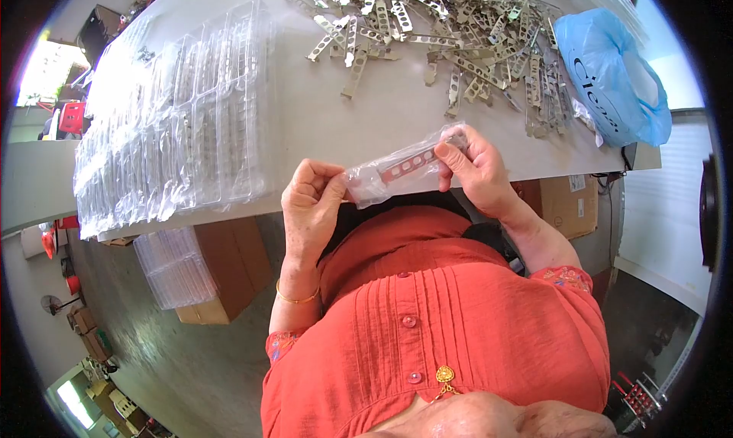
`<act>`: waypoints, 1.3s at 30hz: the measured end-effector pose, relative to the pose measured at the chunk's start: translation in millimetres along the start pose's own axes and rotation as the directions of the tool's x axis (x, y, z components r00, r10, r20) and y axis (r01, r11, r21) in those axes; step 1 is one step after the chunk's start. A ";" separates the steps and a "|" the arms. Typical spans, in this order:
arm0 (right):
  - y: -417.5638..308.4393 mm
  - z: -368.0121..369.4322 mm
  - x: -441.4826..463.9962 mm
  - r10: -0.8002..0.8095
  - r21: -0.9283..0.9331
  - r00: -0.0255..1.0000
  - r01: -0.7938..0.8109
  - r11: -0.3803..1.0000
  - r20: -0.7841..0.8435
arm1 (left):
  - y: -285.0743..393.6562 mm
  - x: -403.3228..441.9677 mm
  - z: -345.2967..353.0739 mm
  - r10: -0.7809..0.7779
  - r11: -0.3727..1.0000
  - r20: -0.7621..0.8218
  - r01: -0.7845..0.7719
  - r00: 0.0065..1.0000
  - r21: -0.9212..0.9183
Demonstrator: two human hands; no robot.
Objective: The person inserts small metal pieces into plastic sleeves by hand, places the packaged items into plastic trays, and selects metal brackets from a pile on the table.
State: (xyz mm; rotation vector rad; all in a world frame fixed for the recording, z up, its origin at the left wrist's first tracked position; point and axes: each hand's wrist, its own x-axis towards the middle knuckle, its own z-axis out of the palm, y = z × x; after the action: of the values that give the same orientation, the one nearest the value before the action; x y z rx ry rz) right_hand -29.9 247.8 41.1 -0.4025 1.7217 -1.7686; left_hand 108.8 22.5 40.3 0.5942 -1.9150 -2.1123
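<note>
Between my hands, just over the table's front edge, is a clear plastic bag (368,185) with a slotted metal bracket (411,163) inside it. My left hand (311,201) pinches the bag's left end between thumb and fingers. At the other end, my right hand (475,167) grips the bag and the bracket's end, thumb on top. The bag lies tilted, its right end higher in the view. Beyond my hands a loose heap of similar metal brackets (466,37) covers the back of the table.
Clear plastic trays (179,125) holding wrapped pieces fill the table's left side. A blue plastic bag (611,75) stands at the right edge of the table (321,125). Below the table are a cardboard box (229,262) with clear trays (174,266) and another carton (569,205).
</note>
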 end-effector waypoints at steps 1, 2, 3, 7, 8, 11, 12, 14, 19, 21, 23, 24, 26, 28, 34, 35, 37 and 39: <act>-0.8 1.5 0.0 -0.040 -0.036 0.999 0.040 0.999 -0.008 | 1.0 -0.2 0.9 0.003 1.000 0.002 -0.003 1.000 0.001; -0.6 2.5 0.9 -0.043 -0.037 0.999 0.042 0.998 -0.010 | 2.5 -1.0 3.0 0.102 0.983 -0.051 -0.093 0.994 0.156; 0.2 3.5 1.7 -0.090 -0.057 0.996 0.089 0.994 -0.013 | 4.2 -1.4 5.5 0.206 0.935 -0.088 -0.169 0.975 0.312; -3.3 8.3 -1.7 -0.114 -0.179 0.991 0.124 0.976 0.065 | 12.2 -1.2 18.8 0.471 0.706 0.117 -0.453 0.874 0.545; -6.9 11.3 -3.3 -0.117 -0.180 0.991 0.127 0.975 0.067 | 13.3 -0.7 23.4 0.474 0.704 0.116 -0.455 0.873 0.545; -14.0 17.9 -7.1 -0.126 -0.229 0.984 0.153 0.961 0.128 | 17.3 -0.2 36.3 0.273 0.773 0.250 -0.366 0.929 0.517; -13.9 16.9 -6.9 -0.126 -0.230 0.984 0.152 0.961 0.122 | 17.3 -0.4 35.6 0.273 0.774 0.255 -0.369 0.928 0.515; -11.9 14.5 -5.4 -0.132 -0.229 0.976 0.171 0.958 0.176 | 16.4 -1.9 31.8 -0.003 0.894 0.322 -0.142 0.947 0.426; -4.5 13.6 2.4 -0.057 -0.086 0.966 0.081 0.993 0.254 | 7.0 -3.1 31.0 0.066 0.910 0.288 -0.176 0.955 0.376; -2.1 12.7 5.2 -0.038 -0.064 0.964 0.056 0.996 0.262 | 7.4 -2.8 31.7 0.061 0.909 0.293 -0.174 0.954 0.378; 0.5 10.7 7.7 -0.060 0.018 0.950 0.057 0.998 0.305 | 9.7 -3.2 31.8 0.024 0.898 0.299 -0.152 0.954 0.413; -1.1 9.7 7.8 -0.060 0.018 0.951 0.057 0.998 0.303 | 10.1 -3.3 32.7 0.024 0.898 0.301 -0.153 0.953 0.413; -7.2 8.9 7.6 -0.010 -0.004 0.944 0.012 1.000 0.331 | 10.5 -3.9 33.8 0.007 0.907 0.300 -0.132 0.954 0.399; -12.5 11.0 5.9 0.048 0.007 0.958 -0.052 0.999 0.282 | 10.3 -3.0 33.6 -0.018 0.919 0.295 -0.100 0.955 0.380; -4.0 0.5 14.2 0.018 0.152 0.984 -0.046 0.987 0.178 | 14.4 1.4 27.9 -0.088 0.952 0.186 0.027 0.979 0.306; -3.9 -0.9 15.3 0.001 0.161 0.990 -0.024 0.987 0.143 | 12.9 2.8 24.2 -0.120 0.944 0.180 0.056 0.976 0.326; -2.1 -2.5 16.5 0.013 0.155 0.992 -0.033 0.987 0.129 | 14.1 4.8 21.7 -0.177 0.954 0.169 0.127 0.970 0.271; -0.2 -3.1 17.5 0.024 0.148 0.994 -0.041 0.988 0.110 | 13.8 6.7 21.2 -0.234 0.957 0.165 0.196 0.958 0.214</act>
State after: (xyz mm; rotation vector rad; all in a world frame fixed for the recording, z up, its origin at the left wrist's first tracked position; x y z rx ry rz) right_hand -45.0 239.3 37.4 -0.3949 1.5009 -1.8053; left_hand 92.1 37.0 54.4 0.6929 -2.2778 -2.1940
